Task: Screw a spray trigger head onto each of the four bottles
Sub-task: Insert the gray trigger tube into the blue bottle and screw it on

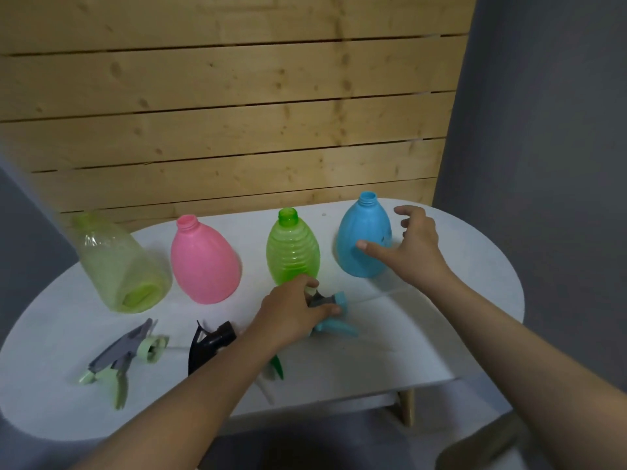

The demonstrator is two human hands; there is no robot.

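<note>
Left hand: the left hand [294, 308] lies on the desk [424, 334] in front of the bright green bottle, fingers curled round the blue trigger head [330, 312], which it grips at its grey body.
Blue trigger head: lying on its side under and just right of the left hand; blue screw collar points right and away, blue lever sticks out towards the near right.
Right hand: the right hand [415, 245] is spread, holding nothing, fingers loosely bent, just right of the blue bottle [364, 237]; thumb tip lies across the bottle's front, whether touching I cannot tell.
Blue bottle: opaque, egg-shaped, upright at the right end of the row, neck bare and threaded.
Bright green bottle: the bright green bottle [292, 251] is translucent, ribbed, upright, neck bare, between the blue and pink ones.
Pink bottle: the pink bottle [203, 261] is opaque, upright, neck bare.
Pale green bottle: the pale green bottle [118, 262] is translucent, leftmost in the row, blurred, neck bare.
Pale green trigger head: the pale green trigger head [124, 356] has a grey body and lies on its side at the near left of the desk.
Black trigger head: the black trigger head [208, 344] lies just left of the left forearm.
Green trigger head: the green trigger head [277, 366] is mostly hidden under the left forearm; only a green lever shows.
Backdrop: a wooden slat panel [237, 113] stands behind the desk.
</note>
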